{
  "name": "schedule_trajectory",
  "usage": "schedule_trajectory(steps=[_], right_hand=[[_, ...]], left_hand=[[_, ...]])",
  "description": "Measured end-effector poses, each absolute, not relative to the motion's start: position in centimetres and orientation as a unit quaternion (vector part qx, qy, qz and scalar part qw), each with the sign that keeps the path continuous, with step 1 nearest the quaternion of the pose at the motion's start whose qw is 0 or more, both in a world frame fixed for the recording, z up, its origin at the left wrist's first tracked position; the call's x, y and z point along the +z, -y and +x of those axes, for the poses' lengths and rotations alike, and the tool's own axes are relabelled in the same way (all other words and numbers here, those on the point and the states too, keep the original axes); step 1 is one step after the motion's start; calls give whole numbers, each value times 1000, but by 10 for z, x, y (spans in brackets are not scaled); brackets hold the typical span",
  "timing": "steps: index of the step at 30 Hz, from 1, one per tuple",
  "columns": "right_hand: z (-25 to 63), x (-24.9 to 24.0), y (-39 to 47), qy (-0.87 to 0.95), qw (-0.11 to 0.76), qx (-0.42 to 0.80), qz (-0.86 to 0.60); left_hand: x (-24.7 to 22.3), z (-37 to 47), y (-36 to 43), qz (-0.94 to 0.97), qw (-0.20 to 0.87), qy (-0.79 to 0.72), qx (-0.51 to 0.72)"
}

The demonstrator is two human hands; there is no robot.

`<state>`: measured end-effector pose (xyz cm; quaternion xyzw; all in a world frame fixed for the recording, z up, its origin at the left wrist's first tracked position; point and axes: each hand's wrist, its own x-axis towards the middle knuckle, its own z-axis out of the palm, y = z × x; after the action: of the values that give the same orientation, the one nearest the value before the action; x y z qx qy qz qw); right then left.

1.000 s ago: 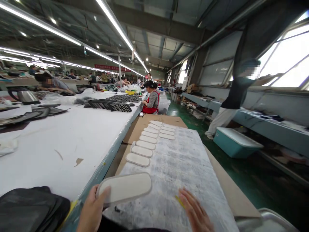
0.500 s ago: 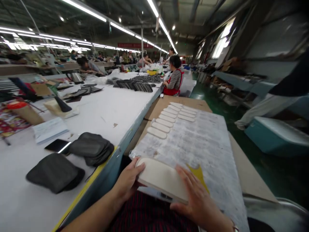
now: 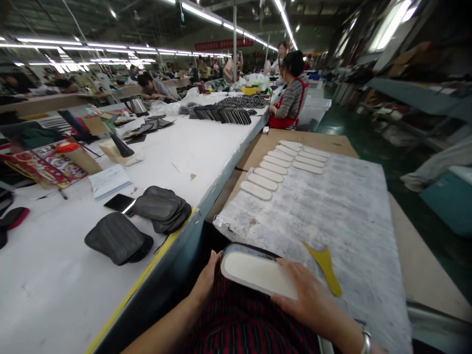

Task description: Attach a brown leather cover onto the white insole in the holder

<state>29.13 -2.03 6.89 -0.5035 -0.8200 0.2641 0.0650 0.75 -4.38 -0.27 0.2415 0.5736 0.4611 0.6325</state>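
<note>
A long white pad (image 3: 254, 270) with rounded ends lies between my hands over my lap. It has a grey border, and a dark edge shows along its far side. My left hand (image 3: 207, 279) grips its left end, fingertips partly hidden behind it. My right hand (image 3: 311, 297) is wrapped over the right end, with the thumb along the near edge. Beyond my hands, several similar pale oblong pieces (image 3: 263, 179) lie in two rows on a whitish stained board (image 3: 332, 211). To the right of the pad, a yellow forked piece (image 3: 326, 268) rests on that board.
On the white table (image 3: 177, 182) at my left lie stacked dark grey curved pieces (image 3: 118, 238), a phone (image 3: 120, 202) and a notepad (image 3: 109, 182). Farther off, a person in a red apron (image 3: 291, 93) sits beside rows of dark pieces (image 3: 221, 114).
The view has turned left and down. The pad between my hands now shows a grey border and a dark far edge. My left thumb no longer lies on top of it.
</note>
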Motion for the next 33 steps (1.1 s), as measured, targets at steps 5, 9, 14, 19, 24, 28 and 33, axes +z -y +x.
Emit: schedule_trajectory(steps=[5,9,14,19,24,28,33], right_hand=[[290,41,20,866,114,128,-469],[293,37,22,882,138,57,-446],[290,41,21,886,138,28,-442],[287,38,21,884,131,72,-443],[307,55,13,802,121,284,-511],[358,82,3,602,268,554,-509],[406,94,20,430,423,631,-488]], left_hand=[[13,18,45,336,611,-564,443],[20,24,40,313,609,-585,434],[20,29,37,281,613,-589,445],[25,32,38,268,618,-582,456],[29,22,39,319,623,-579,418],[21,5,41,402,564,-623,364],[8,5,40,372,573,-641,350]])
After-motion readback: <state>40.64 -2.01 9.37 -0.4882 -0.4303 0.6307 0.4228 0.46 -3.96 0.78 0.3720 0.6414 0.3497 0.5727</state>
